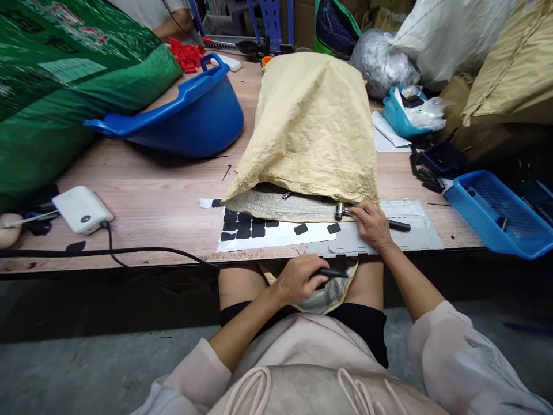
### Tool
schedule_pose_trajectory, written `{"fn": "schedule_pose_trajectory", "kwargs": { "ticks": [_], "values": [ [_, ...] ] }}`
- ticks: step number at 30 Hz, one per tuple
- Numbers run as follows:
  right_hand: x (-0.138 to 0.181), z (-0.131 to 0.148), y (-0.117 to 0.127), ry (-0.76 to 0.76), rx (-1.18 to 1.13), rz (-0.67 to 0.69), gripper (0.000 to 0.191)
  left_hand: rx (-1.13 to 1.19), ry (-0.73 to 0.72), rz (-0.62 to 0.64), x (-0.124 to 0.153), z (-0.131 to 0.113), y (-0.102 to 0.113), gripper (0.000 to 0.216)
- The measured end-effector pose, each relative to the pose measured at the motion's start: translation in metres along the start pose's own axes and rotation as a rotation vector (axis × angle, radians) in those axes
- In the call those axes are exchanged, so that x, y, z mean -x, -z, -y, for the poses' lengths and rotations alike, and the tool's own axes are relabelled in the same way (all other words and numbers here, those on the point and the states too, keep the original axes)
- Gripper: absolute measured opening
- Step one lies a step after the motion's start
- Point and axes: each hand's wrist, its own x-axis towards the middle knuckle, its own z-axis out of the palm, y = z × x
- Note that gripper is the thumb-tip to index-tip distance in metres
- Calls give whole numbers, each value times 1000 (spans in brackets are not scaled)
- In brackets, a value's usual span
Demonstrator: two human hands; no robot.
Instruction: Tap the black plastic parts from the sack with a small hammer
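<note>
My left hand (301,280) is closed around a slim black piece (332,272), which points right above my lap. My right hand (371,226) is at the table's front edge, fingers curled over the shaft of a small hammer (339,211). The hammer's metal head shows left of my fingers and its black grip to their right. Just behind lies a yellow woven sack (317,127), its mouth towards me, with dark pieces partly visible inside. A sheet of black stickers (244,226) lies under the sack's front edge. Between my thighs hangs an open pale-lined bag (324,300).
A blue basin (185,115) and a large green sack (86,75) stand left. A white box (82,210) trails a cable along the front edge. Right are a blue basket (503,216), black parts (427,178) and a turquoise basket (401,115). Another person's arm (175,24) shows behind.
</note>
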Motion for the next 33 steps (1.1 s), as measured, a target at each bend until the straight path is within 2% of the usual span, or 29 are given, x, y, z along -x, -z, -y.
{"fn": "schedule_pose_trajectory", "kwargs": {
  "ticks": [2, 4, 7, 9, 11, 13, 16, 18, 20, 23, 25, 28, 33],
  "values": [
    [0, 1, 0, -3, 10, 14, 32, 2, 89, 87, 16, 3, -20, 18],
    [-1, 2, 0, 0, 23, 20, 32, -61, 243, 116, 21, 15, -39, 19],
    [-1, 3, 0, 16, 66, 8, 32, -178, 474, 163, 12, 38, -58, 23],
    [-1, 2, 0, 32, 87, -1, 32, -228, 562, 200, 3, 47, -62, 30],
    [0, 1, -1, 44, 90, -7, 31, -256, 588, 252, -1, 45, -61, 43],
    [1, 0, -1, 49, 90, -16, 30, -239, 533, 323, -1, 32, -56, 53],
    [1, 0, -2, 53, 93, -26, 30, -63, 367, 374, 1, 4, -41, 46],
    [1, 0, -2, 55, 90, -21, 30, 44, 301, 263, -3, -9, -24, 33],
    [2, 0, -3, 54, 82, -14, 30, 38, 296, 25, -17, -10, -2, 25],
    [2, 1, -3, 48, 75, -12, 29, -170, 359, -388, -49, 8, 38, 22],
    [1, 1, -3, 49, 80, -20, 29, -346, 469, -552, -74, 27, 60, 22],
    [1, 2, -3, 46, 78, -35, 28, -511, 612, -632, -106, 51, 79, 30],
    [1, 3, -2, 45, 63, -27, 27, -572, 705, -596, -135, 64, 83, 18]
  ]
}}
